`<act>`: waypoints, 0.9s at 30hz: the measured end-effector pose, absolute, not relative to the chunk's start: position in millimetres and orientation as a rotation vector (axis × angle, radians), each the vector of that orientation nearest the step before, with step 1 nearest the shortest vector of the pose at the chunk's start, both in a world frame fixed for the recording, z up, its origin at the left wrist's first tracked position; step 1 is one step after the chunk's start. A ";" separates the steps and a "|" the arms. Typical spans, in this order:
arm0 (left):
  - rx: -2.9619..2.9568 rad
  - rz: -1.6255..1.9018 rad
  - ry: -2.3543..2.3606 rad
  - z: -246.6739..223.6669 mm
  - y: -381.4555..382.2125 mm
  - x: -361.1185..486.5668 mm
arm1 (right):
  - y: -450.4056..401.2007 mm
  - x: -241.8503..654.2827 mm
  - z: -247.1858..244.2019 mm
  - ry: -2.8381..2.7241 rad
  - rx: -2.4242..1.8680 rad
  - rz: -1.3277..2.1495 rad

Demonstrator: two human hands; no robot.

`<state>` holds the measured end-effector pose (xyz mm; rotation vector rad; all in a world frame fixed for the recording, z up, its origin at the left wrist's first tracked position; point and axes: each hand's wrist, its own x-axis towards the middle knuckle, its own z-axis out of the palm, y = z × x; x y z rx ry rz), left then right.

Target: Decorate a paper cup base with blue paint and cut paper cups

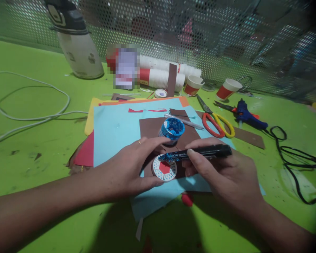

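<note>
Green table: our left hand holds the disc, our right hand the marker. Bumped, the jar could spill.

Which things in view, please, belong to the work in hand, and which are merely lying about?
In use:
black marker, in the right hand
dotted disc, against the left hand
blue-stained pot, probably

Apparently lying about:
scissors
glue gun
paper cups
bottle

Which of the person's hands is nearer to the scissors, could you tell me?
Right. The right hand, holding the black marker, is just this side of the scissors; the left hand is farther off to the left, thumb at the round disc.
</note>
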<state>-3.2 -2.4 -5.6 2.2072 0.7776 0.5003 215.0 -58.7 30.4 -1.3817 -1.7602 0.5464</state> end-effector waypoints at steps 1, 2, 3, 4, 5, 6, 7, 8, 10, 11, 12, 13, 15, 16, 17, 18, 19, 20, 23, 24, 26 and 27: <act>2.208 0.503 0.775 -5.6 -2.5 -3.2 | -58.4 215.0 30.6 -1.758 -1.382 0.549; 2.209 0.504 0.773 -5.3 -2.5 -3.1 | -58.4 215.0 30.7 -1.757 -1.382 0.552; 2.210 0.501 0.770 -5.0 -2.4 -2.9 | -58.5 215.1 30.8 -1.757 -1.386 0.555; 2.212 0.494 0.768 -4.6 -2.3 -2.6 | -58.8 215.2 30.8 -1.760 -1.388 0.556; 2.214 0.485 0.769 -4.2 -2.1 -2.3 | -59.2 215.4 30.7 -1.760 -1.390 0.555; 2.215 0.479 0.774 -3.9 -1.8 -2.0 | -59.6 215.6 30.6 -1.759 -1.392 0.553; 2.215 0.475 0.779 -3.7 -1.6 -1.7 | -60.1 215.8 30.4 -1.757 -1.392 0.552; 2.215 0.477 0.782 -3.7 -1.4 -1.4 | -60.5 216.0 30.1 -1.754 -1.393 0.551; 2.213 0.487 0.781 -3.8 -1.3 -1.1 | -60.9 216.1 29.5 -1.745 -1.395 0.550; 2.212 0.492 0.774 -3.9 -1.2 -1.0 | -60.9 216.0 29.3 -1.745 -1.398 0.553; 2.210 0.496 0.769 -3.9 -1.2 -0.9 | -60.8 215.9 29.2 -1.747 -1.398 0.555; 2.207 0.497 0.766 -3.9 -1.2 -0.9 | -60.6 215.7 29.3 -1.748 -1.398 0.558; 2.208 0.492 0.770 -3.4 -1.1 -0.9 | -60.1 215.4 29.7 -1.757 -1.395 0.562; 2.210 0.484 0.774 -3.0 -1.1 -1.0 | -59.9 215.4 29.8 -1.760 -1.391 0.562; 2.212 0.477 0.778 -2.7 -1.2 -1.1 | -59.7 215.5 29.9 -1.762 -1.389 0.561; 2.213 0.475 0.782 -2.5 -1.3 -1.1 | -59.7 215.6 29.8 -1.764 -1.388 0.558; 2.211 0.472 0.785 -2.4 -1.4 -1.2 | -59.7 215.8 29.7 -1.766 -1.387 0.556; 2.209 0.471 0.789 -2.4 -1.6 -1.2 | -59.7 215.9 29.5 -1.768 -1.387 0.555; 2.208 0.479 0.796 -3.1 -2.1 -1.2 | -59.5 215.8 29.3 -1.774 -1.388 0.549; 2.209 0.482 0.795 -3.2 -2.3 -1.1 | -59.3 215.5 29.4 -1.775 -1.388 0.544; 2.213 0.488 0.796 -3.2 -2.6 -1.0 | -59.0 214.7 30.0 -1.770 -1.392 0.540; 2.216 0.486 0.797 -2.9 -2.7 -1.0 | -58.8 214.3 30.2 -1.765 -1.394 0.542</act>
